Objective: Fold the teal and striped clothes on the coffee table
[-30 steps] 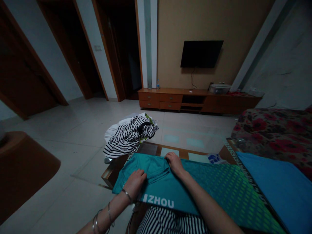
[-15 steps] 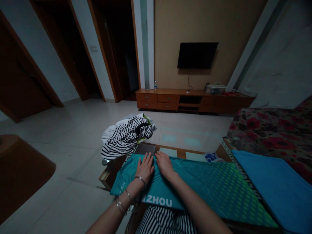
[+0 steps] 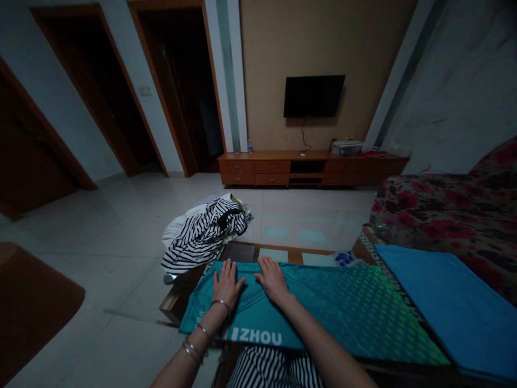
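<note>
A teal-green piece of fabric (image 3: 323, 302), perhaps a sports shirt, lies spread over a low table (image 3: 169, 304), with white letters reading "ZHOU" along its near edge. Flat on its left part rests my left hand (image 3: 226, 284), fingers spread and bracelets at the wrist. My right hand (image 3: 272, 277) presses on the cloth a little to the right, its fingers stretched out. Slight creases run between the two hands. Right of the green part, a bright blue cloth (image 3: 440, 296) lies beyond a dark lettered band.
Black-and-white striped clothes (image 3: 202, 231) are heaped beyond the table's left end. A flower-patterned sofa (image 3: 436, 210) stands at right, a brown rounded piece of furniture (image 3: 40, 296) at left. A blue-and-white plastic packet (image 3: 345, 259) lies at the table's far edge. A TV cabinet (image 3: 270, 170) lines the wall.
My hands have moved apart across the fabric, the left one shifting leftward. The fabric between them looks more stretched out. The camera view has tilted slightly.
</note>
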The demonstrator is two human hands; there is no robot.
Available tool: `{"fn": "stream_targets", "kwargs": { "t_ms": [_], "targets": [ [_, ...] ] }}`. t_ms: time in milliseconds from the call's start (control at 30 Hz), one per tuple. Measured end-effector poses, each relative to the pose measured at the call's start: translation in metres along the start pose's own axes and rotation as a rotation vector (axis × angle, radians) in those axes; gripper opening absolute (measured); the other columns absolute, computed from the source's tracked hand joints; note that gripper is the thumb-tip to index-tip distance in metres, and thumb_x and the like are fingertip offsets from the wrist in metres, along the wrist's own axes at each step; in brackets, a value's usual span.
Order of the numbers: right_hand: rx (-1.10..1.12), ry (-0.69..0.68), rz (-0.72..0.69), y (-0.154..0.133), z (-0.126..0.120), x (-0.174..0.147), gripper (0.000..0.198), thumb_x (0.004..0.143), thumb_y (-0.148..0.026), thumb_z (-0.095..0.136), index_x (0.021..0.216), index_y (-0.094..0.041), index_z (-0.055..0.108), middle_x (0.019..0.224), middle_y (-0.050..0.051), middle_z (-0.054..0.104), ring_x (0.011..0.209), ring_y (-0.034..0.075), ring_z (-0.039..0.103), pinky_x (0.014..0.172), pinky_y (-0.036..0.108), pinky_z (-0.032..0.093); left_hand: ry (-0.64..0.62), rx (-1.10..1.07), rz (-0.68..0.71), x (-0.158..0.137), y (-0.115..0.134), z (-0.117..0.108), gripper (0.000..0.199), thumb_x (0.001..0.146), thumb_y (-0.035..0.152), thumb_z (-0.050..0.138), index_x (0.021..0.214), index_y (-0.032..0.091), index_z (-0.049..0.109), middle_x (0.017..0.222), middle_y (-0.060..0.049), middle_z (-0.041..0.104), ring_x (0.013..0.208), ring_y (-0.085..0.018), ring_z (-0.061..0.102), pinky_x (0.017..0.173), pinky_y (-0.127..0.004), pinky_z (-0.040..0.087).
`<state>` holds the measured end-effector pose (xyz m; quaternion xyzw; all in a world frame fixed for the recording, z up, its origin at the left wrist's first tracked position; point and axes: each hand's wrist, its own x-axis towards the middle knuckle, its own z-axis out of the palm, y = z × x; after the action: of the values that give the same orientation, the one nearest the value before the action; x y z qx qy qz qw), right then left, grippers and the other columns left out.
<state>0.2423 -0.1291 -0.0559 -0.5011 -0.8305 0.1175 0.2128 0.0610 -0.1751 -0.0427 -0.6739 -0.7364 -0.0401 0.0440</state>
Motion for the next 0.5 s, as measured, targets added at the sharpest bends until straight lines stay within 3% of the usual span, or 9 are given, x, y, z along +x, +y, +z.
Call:
{"fn": "stream_targets", "kwargs": {
  "t_ms": [67, 300, 500],
  "targets": [
    [-0.010, 0.034, -0.010, 0.001, -0.003, -0.005, 0.054, 0.091, -0.040, 0.050, 0.140, -0.021, 0.042, 0.149, 0.010, 0.037, 0.140, 0.025, 0.027, 0.112, 0.046, 0.024, 0.045, 0.026, -0.034, 0.005, -0.009, -0.002, 0.059, 0.094, 0.046, 0.033, 0.145, 0.016, 0.034, 0.155, -0.013, 0.021, 0.143, -0.028, 0.019, 0.111, -0.055, 0.023],
    [-0.004, -0.011, 0.038, 0.008, -0.011, -0.012, 0.049, 0.089, -0.042, 0.053, 0.135, -0.026, 0.049, 0.148, 0.007, 0.039, 0.139, 0.026, 0.030, 0.112, 0.047, 0.025, -0.015, 0.081, -0.140, 0.016, -0.038, 0.008, 0.061, 0.092, 0.049, 0.035, 0.144, 0.016, 0.035, 0.154, -0.013, 0.025, 0.141, -0.031, 0.022, 0.108, -0.055, 0.025],
    [0.105, 0.154, 0.046, 0.020, -0.052, -0.032, 0.046, 0.093, -0.045, 0.046, 0.134, -0.025, 0.049, 0.143, 0.005, 0.046, 0.134, 0.022, 0.036, 0.109, 0.040, 0.032, 0.073, -0.013, -0.173, 0.041, -0.064, 0.003, 0.051, 0.093, 0.035, 0.030, 0.138, 0.015, 0.043, 0.140, -0.015, 0.048, 0.123, -0.027, 0.048, 0.097, -0.043, 0.041]
  ]
}}
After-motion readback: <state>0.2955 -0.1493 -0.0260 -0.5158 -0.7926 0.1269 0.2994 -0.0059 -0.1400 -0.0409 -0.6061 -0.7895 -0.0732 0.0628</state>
